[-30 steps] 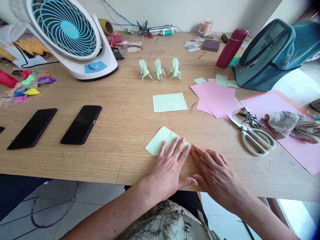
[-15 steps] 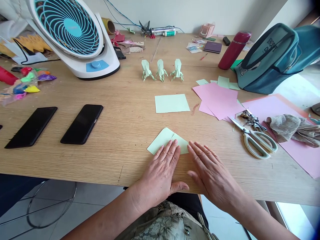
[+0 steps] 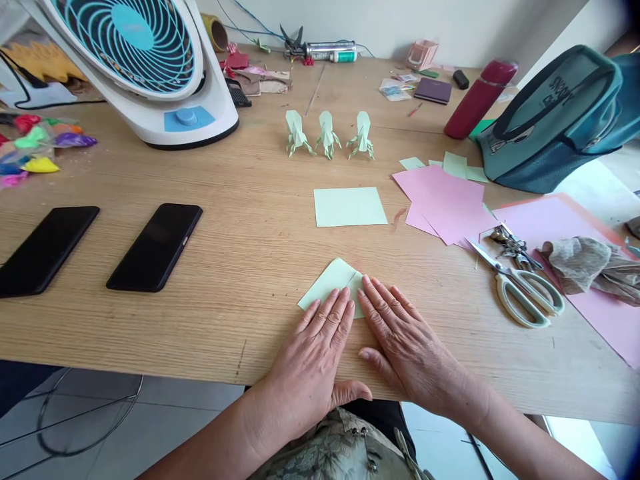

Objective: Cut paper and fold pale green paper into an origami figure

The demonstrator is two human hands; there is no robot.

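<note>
A pale green sheet of paper [image 3: 326, 280], folded with a seam running up to a point, lies on the table near its front edge. My left hand [image 3: 315, 347] rests flat on the paper's lower part, fingers stretched out. My right hand [image 3: 405, 333] also lies flat, its fingertips over the paper's right corner. Both hands cover the lower part of the paper. Beyond them lies a flat green paper rectangle [image 3: 350, 207]. Farther back stand three folded green paper figures with legs, one of them the middle figure [image 3: 327, 133].
Scissors [image 3: 530, 287], keys [image 3: 513, 243] and pink paper sheets [image 3: 445, 203] lie to the right, near a teal bag [image 3: 550, 127] and a red flask [image 3: 480, 100]. On the left are two phones, the nearer one [image 3: 156, 247] below a fan [image 3: 190, 120].
My right hand has moved left onto the folded paper's right corner, which showed before. My left hand stays flat on the paper. The camera view has shifted slightly.
</note>
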